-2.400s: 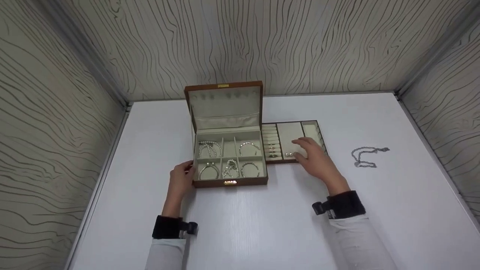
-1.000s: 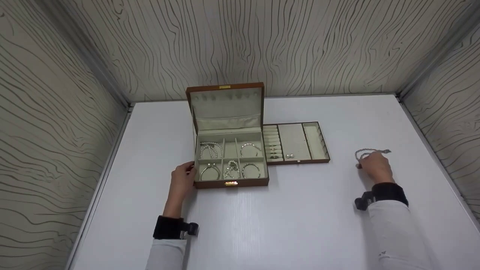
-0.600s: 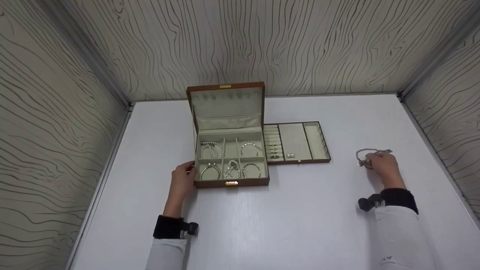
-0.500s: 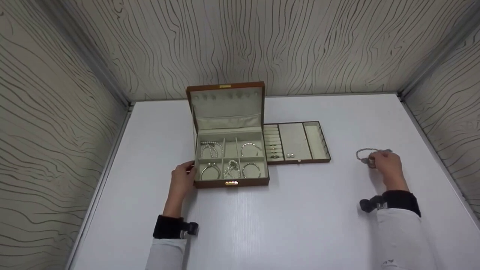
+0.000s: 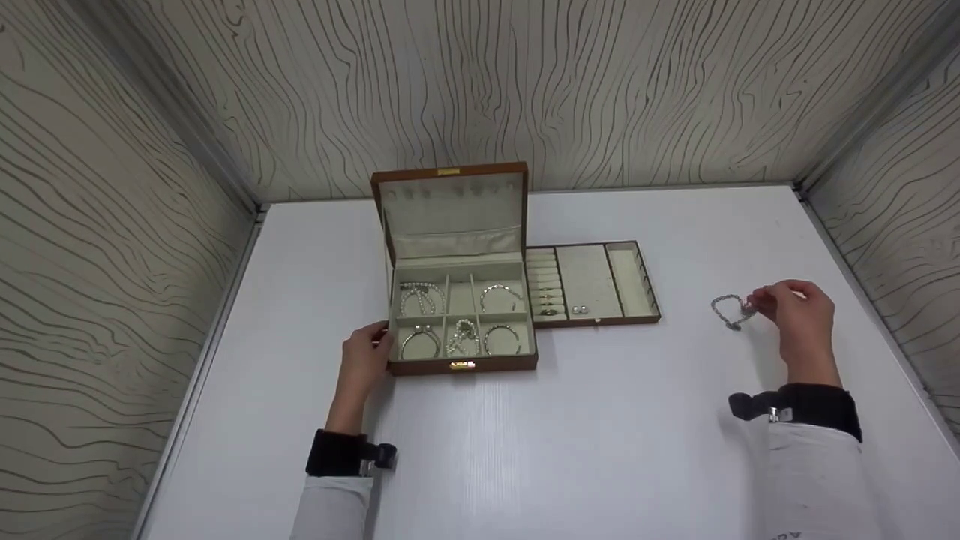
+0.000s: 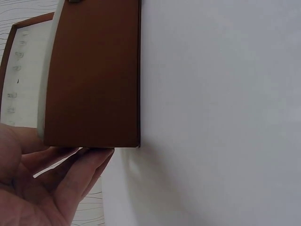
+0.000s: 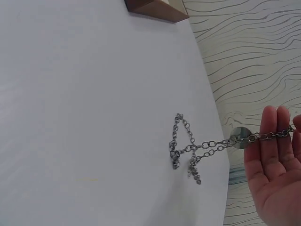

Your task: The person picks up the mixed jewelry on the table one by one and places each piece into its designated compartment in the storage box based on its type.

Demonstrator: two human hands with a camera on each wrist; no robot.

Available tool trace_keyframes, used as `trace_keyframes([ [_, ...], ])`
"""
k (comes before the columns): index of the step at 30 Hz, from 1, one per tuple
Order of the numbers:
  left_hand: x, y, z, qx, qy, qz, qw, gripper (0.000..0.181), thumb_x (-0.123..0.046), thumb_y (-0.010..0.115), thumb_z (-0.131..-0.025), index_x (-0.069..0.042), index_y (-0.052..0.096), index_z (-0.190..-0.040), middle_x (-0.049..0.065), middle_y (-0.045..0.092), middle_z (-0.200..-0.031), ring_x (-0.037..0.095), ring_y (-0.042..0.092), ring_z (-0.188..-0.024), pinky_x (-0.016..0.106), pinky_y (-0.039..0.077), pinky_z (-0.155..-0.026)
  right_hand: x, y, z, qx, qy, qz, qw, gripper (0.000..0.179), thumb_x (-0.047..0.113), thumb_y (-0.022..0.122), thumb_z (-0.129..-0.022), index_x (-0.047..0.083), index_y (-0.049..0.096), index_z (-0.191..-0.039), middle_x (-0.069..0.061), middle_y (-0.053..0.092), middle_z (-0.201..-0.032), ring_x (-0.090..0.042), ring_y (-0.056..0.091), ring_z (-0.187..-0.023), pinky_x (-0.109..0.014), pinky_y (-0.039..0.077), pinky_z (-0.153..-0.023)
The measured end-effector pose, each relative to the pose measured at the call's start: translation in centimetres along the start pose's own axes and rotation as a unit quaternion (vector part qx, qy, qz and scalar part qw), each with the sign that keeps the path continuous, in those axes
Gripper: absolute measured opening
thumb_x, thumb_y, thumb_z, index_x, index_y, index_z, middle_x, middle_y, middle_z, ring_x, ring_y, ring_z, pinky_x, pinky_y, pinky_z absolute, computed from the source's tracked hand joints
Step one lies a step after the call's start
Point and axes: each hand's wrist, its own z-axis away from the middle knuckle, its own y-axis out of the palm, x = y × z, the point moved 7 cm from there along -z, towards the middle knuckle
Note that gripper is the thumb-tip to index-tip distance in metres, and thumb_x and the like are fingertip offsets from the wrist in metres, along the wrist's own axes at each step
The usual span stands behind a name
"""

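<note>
My right hand (image 5: 806,322) pinches a silver chain necklace (image 5: 726,309) at the right of the table in the head view. In the right wrist view the chain runs from the fingertips past a round disc pendant (image 7: 240,137), and its lower loops hang down close over the table. My left hand (image 5: 365,358) rests its fingers against the left side of a brown jewelry box (image 5: 463,369), near the front corner. That box's lid (image 5: 454,214) stands up. In the left wrist view the fingers (image 6: 82,181) touch the box's end wall.
Pearl strands (image 5: 420,298) and bracelets (image 5: 500,341) lie in the box's compartments. Against its right side sits a tray (image 5: 596,274) with ring rolls (image 5: 541,276) and a pair of pearl earrings (image 5: 580,310). Patterned walls (image 5: 480,90) stand behind and beside the table.
My right hand has moved from the tray over to the chain necklace, taken hold of it and shifted right, drawing it up partly. My left hand has stayed at the box.
</note>
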Motion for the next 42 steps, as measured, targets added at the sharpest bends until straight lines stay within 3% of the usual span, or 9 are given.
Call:
trace_keyframes([
  [2, 0.0, 0.0, 0.0, -0.002, 0.001, -0.001, 1.0, 0.035, -0.01, 0.053, -0.099, 0.006, 0.058, -0.13, 0.021, 0.066, -0.115, 0.028, 0.064, -0.099, 0.034, 0.055, -0.071, 0.9, 0.4, 0.3, 0.002, -0.013, -0.022, 0.9997, 0.018, 0.004, 0.056, -0.096, 0.002, 0.044, -0.108, -0.004, 0.069, -0.079, -0.012, 0.069, -0.074, -0.02, 0.055, -0.074],
  [8, 0.0, 0.0, -0.1, 0.004, -0.009, -0.008, 0.9999, 0.037, -0.012, 0.053, -0.099, 0.005, 0.058, -0.132, 0.021, 0.065, -0.118, 0.028, 0.063, -0.103, 0.037, 0.055, -0.078, 3.3, 1.5, 1.2, -0.005, -0.039, -0.021, 0.999, 0.033, 0.013, 0.073, -0.089, 0.002, 0.046, -0.106, -0.004, 0.067, -0.071, -0.014, 0.066, -0.062, -0.022, 0.056, -0.066],
  [14, 0.1, 0.0, -0.2, 0.011, -0.02, -0.003, 0.9997, 0.038, -0.012, 0.052, -0.1, 0.005, 0.056, -0.134, 0.021, 0.064, -0.12, 0.028, 0.063, -0.103, 0.036, 0.055, -0.077, 5.3, 3.1, 2.2, 0.03, -0.056, 0.006, 0.9979, 0.019, 0.007, 0.06, -0.096, 0.004, 0.049, -0.112, -0.005, 0.072, -0.081, -0.016, 0.064, -0.058, -0.02, 0.055, -0.066],
  [18, 0.0, 0.0, -0.2, 0.011, -0.019, -0.003, 0.9998, 0.037, -0.012, 0.053, -0.1, 0.005, 0.056, -0.133, 0.02, 0.064, -0.119, 0.027, 0.063, -0.101, 0.035, 0.055, -0.075, 6.2, 4.3, 2.8, 0.056, -0.07, 0.041, 0.9952, 0.021, 0.007, 0.058, -0.097, 0.009, 0.051, -0.117, -0.002, 0.074, -0.092, -0.015, 0.063, -0.057, -0.019, 0.055, -0.068],
  [23, -0.1, 0.1, -0.1, 0.013, -0.015, -0.005, 0.9998, 0.037, -0.012, 0.053, -0.1, 0.004, 0.057, -0.133, 0.021, 0.064, -0.119, 0.028, 0.063, -0.102, 0.036, 0.055, -0.076, 7.2, 5.9, 3.7, 0.106, -0.086, 0.024, 0.9904, 0.032, -0.007, 0.047, -0.095, 0.009, 0.049, -0.123, -0.001, 0.071, -0.106, -0.015, 0.061, -0.053, -0.022, 0.055, -0.061],
  [29, 0.0, 0.0, -0.2, 0.014, -0.018, -0.002, 0.9997, 0.036, -0.012, 0.053, -0.1, 0.004, 0.057, -0.133, 0.02, 0.064, -0.119, 0.026, 0.063, -0.101, 0.034, 0.055, -0.074, 9.2, 8.0, 5.4, 0.161, -0.141, -0.03, 0.9763, 0.043, -0.015, 0.043, -0.093, 0.004, 0.049, -0.131, -0.01, 0.063, -0.12, -0.019, 0.063, -0.06, -0.027, 0.057, -0.059],
  [34, 0.2, 0.2, -0.3, 0.016, -0.024, 0.006, 0.9996, 0.036, -0.011, 0.052, -0.101, 0.003, 0.057, -0.133, 0.019, 0.064, -0.118, 0.025, 0.062, -0.1, 0.032, 0.055, -0.072, 11.0, 9.5, 6.7, 0.197, -0.177, -0.079, 0.9611, 0.036, -0.011, 0.052, -0.095, -0.003, 0.053, -0.13, -0.016, 0.064, -0.113, -0.023, 0.066, -0.076, -0.029, 0.058, -0.062],
  [42, -0.4, 0.0, -0.1, 0.01, 0.006, -0.02, 0.9997, 0.035, -0.011, 0.053, -0.1, 0.005, 0.059, -0.13, 0.02, 0.066, -0.114, 0.027, 0.064, -0.1, 0.037, 0.055, -0.075, 13.2, 12.0, 8.2, 0.244, -0.207, -0.136, 0.9377, 0.029, -0.017, 0.053, -0.091, -0.013, 0.053, -0.12, -0.021, 0.065, -0.103, -0.029, 0.066, -0.075, -0.034, 0.058, -0.073],
])
